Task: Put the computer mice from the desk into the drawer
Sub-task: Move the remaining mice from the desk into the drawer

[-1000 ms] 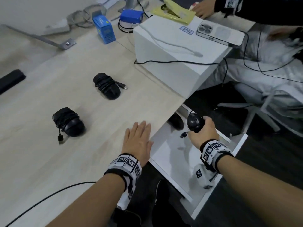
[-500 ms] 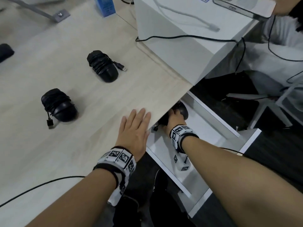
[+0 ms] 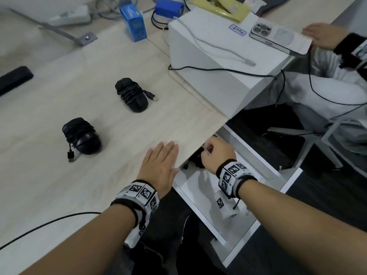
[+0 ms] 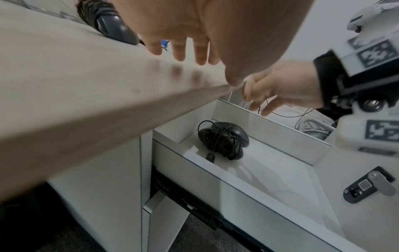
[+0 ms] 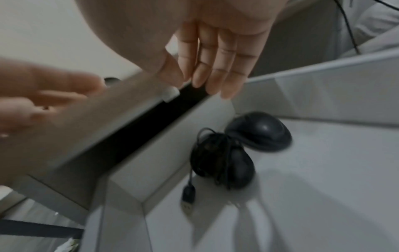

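Note:
Two black mice with cords wound round them lie on the wooden desk (image 3: 119,145), one farther back (image 3: 131,95) and one nearer (image 3: 81,135). My left hand (image 3: 160,165) lies flat on the desk by its right edge. Below that edge the white drawer (image 3: 200,195) stands pulled out. Two more black mice sit at its back: a cord-wrapped mouse (image 5: 222,163) with its USB plug trailing, and a plain mouse (image 5: 259,131) behind it. My right hand (image 3: 215,153) hovers just above them. Its fingers (image 5: 215,68) are straight and hold nothing.
A white box (image 3: 218,66) sits on the desk's far right with a phone (image 3: 278,36) on top, and another person's hand (image 3: 321,36) is on the phone. A blue carton (image 3: 135,24) stands at the back. A black cable (image 3: 49,223) crosses the near desk edge.
My right hand carried a cord-wrapped mouse down into the back of the drawer, let it go and lifted slightly. My left hand stayed flat on the desk.

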